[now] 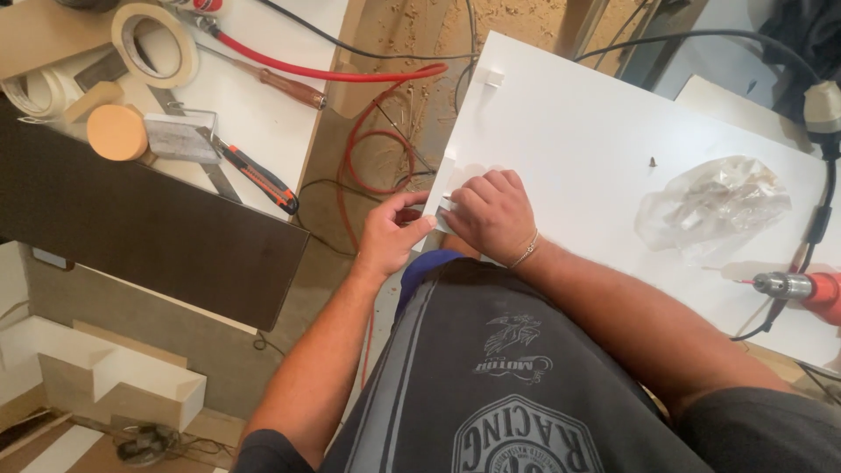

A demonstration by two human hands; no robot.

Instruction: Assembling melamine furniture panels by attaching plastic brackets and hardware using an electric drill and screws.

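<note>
Both hands, left point(390, 235) and right point(491, 215), pinch a small white fitting point(445, 210) at the white panel point(596, 149) edge.

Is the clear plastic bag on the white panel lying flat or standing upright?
Lying flat. The clear plastic bag sprawls crumpled on the white panel, with small pieces inside.
</note>
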